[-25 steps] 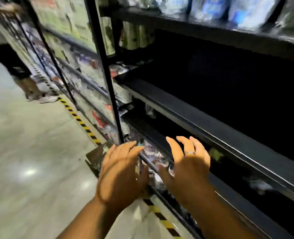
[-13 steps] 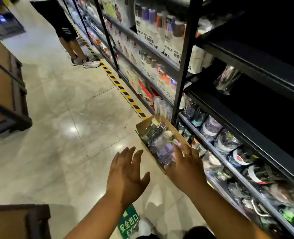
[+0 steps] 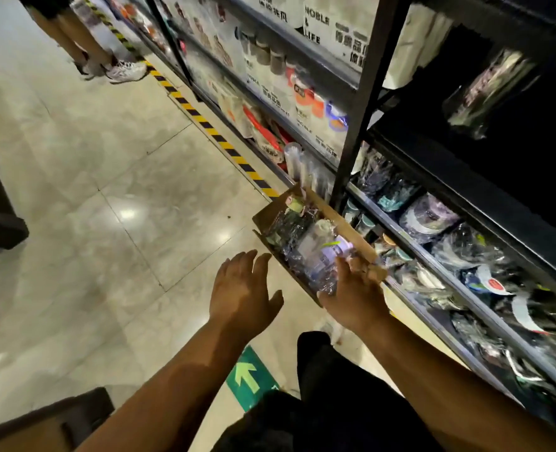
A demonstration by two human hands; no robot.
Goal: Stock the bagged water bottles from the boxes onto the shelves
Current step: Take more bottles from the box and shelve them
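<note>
**Gloss underfoot, dull black on the rack**

The floor [image 3: 107, 164] to your left is polished stone tile, glossy enough to throw back the ceiling lights. The box [image 3: 345, 223] ahead of you is plain brown cardboard, matt, with rough edges. The bagged water bottles [image 3: 312, 256] in it are wrapped in clear, crinkled plastic film that glints. On your right, the shelves [image 3: 485, 210] are black painted metal with a dull sheen. The striped tape [image 3: 211, 128] along their foot looks smooth.

floor [image 3: 107, 190] w/ box [image 3: 342, 220], shelf [image 3: 459, 283] w/ bagged bottles [image 3: 430, 216]
</note>
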